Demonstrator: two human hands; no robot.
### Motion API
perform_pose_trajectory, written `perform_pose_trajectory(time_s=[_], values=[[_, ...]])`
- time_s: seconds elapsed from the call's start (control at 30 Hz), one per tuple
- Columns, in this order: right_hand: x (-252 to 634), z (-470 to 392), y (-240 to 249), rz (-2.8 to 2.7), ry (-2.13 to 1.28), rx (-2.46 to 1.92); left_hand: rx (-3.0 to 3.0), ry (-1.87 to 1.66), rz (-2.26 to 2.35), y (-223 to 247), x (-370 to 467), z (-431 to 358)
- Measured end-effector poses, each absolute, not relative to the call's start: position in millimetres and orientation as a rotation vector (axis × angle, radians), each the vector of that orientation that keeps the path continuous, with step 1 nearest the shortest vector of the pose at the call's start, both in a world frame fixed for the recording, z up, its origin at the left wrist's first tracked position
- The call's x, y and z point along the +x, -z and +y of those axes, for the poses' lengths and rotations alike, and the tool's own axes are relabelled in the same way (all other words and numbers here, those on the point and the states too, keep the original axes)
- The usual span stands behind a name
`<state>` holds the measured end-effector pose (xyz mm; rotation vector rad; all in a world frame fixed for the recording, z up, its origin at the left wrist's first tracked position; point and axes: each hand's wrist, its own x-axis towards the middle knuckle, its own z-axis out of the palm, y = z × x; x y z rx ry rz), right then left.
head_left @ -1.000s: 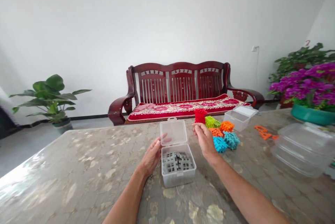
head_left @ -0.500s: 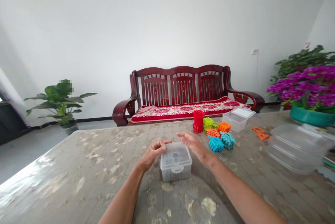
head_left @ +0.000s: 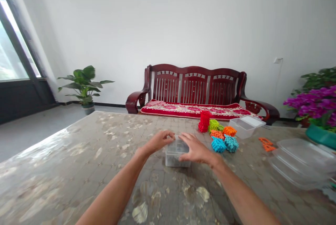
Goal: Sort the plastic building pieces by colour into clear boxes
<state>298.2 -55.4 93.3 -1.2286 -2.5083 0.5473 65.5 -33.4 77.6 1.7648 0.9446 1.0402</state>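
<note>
- Sitting directly in front of you on the patterned table (head_left: 105,190), the clear plastic box (head_left: 171,162) stands upright between your two hands, its lid (head_left: 177,148) down.
- Your left hand (head_left: 159,141) is partly curled, fingertips at the far left part of the lid; whether it presses or grips, you cannot tell from this view.
- Your right hand (head_left: 198,150) is open, fingers spread over the lid's right side, thumb at the front right; firm contact is unclear.
- Grey contents show dimly through the plastic.
- Beyond your right hand, locate the red stack (head_left: 204,121), the green pieces (head_left: 214,124), two orange clusters (head_left: 230,131) and two blue clusters (head_left: 218,144), grouped closely.
- Behind these, to the right, an open container (head_left: 243,130) stands near flat orange pieces (head_left: 267,144).
</note>
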Motion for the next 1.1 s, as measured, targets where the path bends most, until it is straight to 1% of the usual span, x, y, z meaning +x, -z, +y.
perform_pose_trajectory(time_s=[0.27,0.4,0.53,0.67,0.77,0.93,1.0,1.1], values=[[296.4,-57.2,-83.1,-2.467,-0.529,-1.215,2.011,-0.875,0.878,-84.6,62.2,-52.0],[292.6,-58.5,-81.2,-2.433,-0.416,-1.198,2.252,-0.823,0.857,-75.7,63.4,-48.4],[288.9,-58.5,-81.3,-2.449,-0.277,-1.153,2.366,-0.822,0.865,-67.6,64.2,-44.9],[291.4,-57.7,-76.3,-2.426,-0.273,-1.138,2.391,-0.817,0.882,-65.9,63.2,-48.5],[298.1,-58.3,-57.0,-2.297,-0.379,-1.137,2.37,-0.791,0.94,-65.4,62.5,-54.8],[309.8,-57.2,-1.2,-1.87,-0.601,-1.22,2.357,-0.764,1.089,-67.6,59.5,-49.7],[312.3,-55.2,14.7,-1.824,-0.663,-1.278,2.398,-0.737,1.151,-71.4,56.2,-37.0],[313.5,-53.4,22.2,-1.853,-0.641,-1.33,2.507,-0.631,1.336,-78.2,52.3,-14.2]])
